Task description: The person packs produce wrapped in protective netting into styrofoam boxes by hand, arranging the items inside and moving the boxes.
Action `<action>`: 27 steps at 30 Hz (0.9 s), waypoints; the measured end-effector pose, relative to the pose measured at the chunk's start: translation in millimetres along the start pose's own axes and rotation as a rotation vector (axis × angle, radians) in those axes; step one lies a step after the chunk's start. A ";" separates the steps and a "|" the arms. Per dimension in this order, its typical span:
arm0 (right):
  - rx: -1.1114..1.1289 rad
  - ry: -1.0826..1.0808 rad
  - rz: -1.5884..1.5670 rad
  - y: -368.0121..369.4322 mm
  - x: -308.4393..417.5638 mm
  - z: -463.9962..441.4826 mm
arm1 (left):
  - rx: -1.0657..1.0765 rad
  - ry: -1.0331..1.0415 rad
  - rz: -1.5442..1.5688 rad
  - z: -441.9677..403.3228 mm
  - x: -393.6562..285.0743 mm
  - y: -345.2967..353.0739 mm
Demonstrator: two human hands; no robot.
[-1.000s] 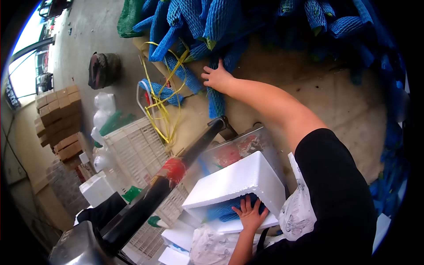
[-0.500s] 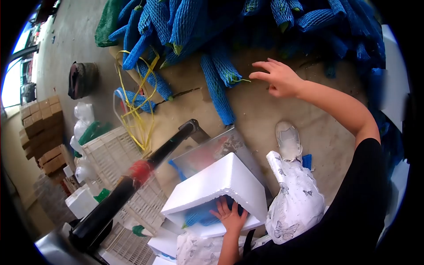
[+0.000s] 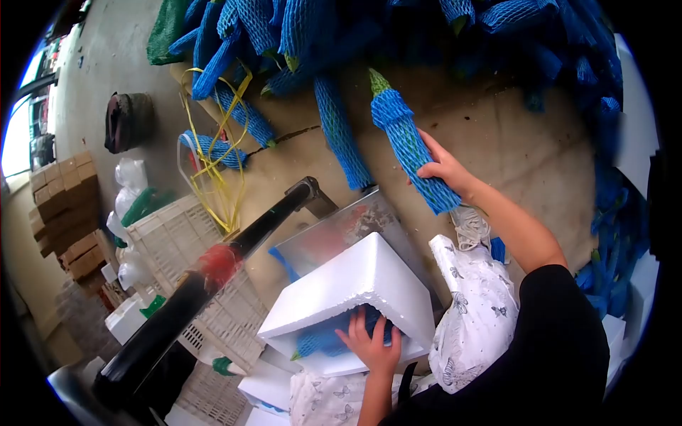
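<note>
Clasping a netted vegetable (image 3: 402, 135) beyond a foam box (image 3: 348, 273)

Grasping the blue-netted vegetable by its lower half with the right grip (image 3: 449, 169), toward one-thirty, held clear of the floor (image 3: 526, 145), with its green tip toward eleven. Spreading the left grip (image 3: 373, 350), unclenched, inside the white box at six o'clock, over blue-netted produce (image 3: 321, 341); cannot tell the count in there. Note a slatted crate (image 3: 174, 231) at nine o'clock, contents unclear, with stacked cardboard boxes (image 3: 67, 188) farther out. Note a heap of netted vegetables (image 3: 298, 28) from eleven to two.
</note>
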State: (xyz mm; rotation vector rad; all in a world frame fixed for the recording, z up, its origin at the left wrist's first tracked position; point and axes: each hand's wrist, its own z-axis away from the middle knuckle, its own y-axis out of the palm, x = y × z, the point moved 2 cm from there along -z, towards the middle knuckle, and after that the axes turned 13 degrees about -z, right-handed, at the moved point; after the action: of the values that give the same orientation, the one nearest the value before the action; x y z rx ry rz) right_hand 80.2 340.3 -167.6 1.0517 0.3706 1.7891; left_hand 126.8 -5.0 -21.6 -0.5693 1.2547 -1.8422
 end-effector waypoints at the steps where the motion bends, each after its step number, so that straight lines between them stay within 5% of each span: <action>1: 0.115 0.053 -0.117 12.2 9.1 23.2 | -0.073 0.005 0.134 -7.8 -4.7 -17.9; 3: 0.312 0.139 -0.167 46.4 16.1 64.1 | -0.109 0.236 0.235 -24.3 -8.7 -52.4; 5: 0.624 0.223 0.063 94.9 28.6 80.8 | -0.117 -0.263 1.350 -50.5 -35.5 -72.7; 6: 0.860 0.253 0.208 117.4 38.0 87.1 | -0.076 -0.242 1.610 -65.6 -38.7 -87.9; 7: 0.863 0.234 0.211 121.2 38.0 74.0 | -0.109 -0.137 1.795 -77.6 -42.2 -93.4; 9: 0.825 -0.211 0.524 111.4 25.5 22.9 | 0.012 -0.027 1.657 -75.4 -26.9 -98.1; 11: -0.070 -0.400 0.863 90.9 -5.2 -55.5 | -0.351 -0.168 1.737 -63.6 -23.0 -100.6; 12: -0.266 -0.546 1.181 82.2 -31.1 -92.2 | -0.311 -0.151 1.676 -45.0 -3.2 -104.3; 14: -0.349 -0.295 1.471 77.2 -59.2 -135.6 | -0.256 -0.289 1.272 -7.9 25.2 -121.5; 15: -0.351 -0.460 1.543 66.5 -75.4 -148.8 | -0.241 -0.434 0.912 11.1 31.6 -138.6; 17: -0.473 -0.411 1.193 73.6 -75.0 -146.8 | -0.158 -0.542 0.357 49.5 70.7 -146.0; 18: -0.538 -0.506 0.849 65.8 -70.4 -142.4 | -0.058 -0.440 0.152 56.8 77.3 -152.3; 21: -0.250 -0.591 0.503 42.4 -25.9 -80.6 | 0.018 -0.070 -0.330 46.2 85.1 -125.0; 27: 0.303 -0.716 0.661 52.1 6.0 99.8 | -0.016 0.032 -0.154 6.7 103.3 -43.9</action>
State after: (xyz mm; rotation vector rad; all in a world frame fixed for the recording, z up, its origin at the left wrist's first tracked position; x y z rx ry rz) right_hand 127.3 301.0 -73.1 2.1148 -0.1866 1.7720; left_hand 57.1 -86.1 13.3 -0.6635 1.2785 -1.9762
